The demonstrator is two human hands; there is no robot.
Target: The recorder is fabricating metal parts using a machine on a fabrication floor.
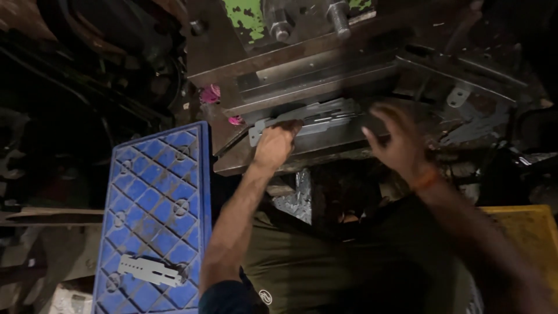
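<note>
Under the left hand [276, 142], fingers pinch 1 thin metal bracket [308, 118]: stiff, light, sharp-edged, probably best gripped at its end; right hand [395, 139] blurred, fingers spread.

Blue crate [154, 197], diamond lattice pattern; grey metal plate [150, 270] on it. Yellow crate [532, 232] right. Green flaking paint on press [247, 20] far. Orange wristband [424, 179].

Packages: two crates. A blue plastic crate [156, 221] stands at near left; rectangular, with a diamond-lattice surface and round bosses. A yellow crate [526, 232] stands at near right, only partly in view behind an arm. No labels, signs or screens can be made out in this view.
</note>
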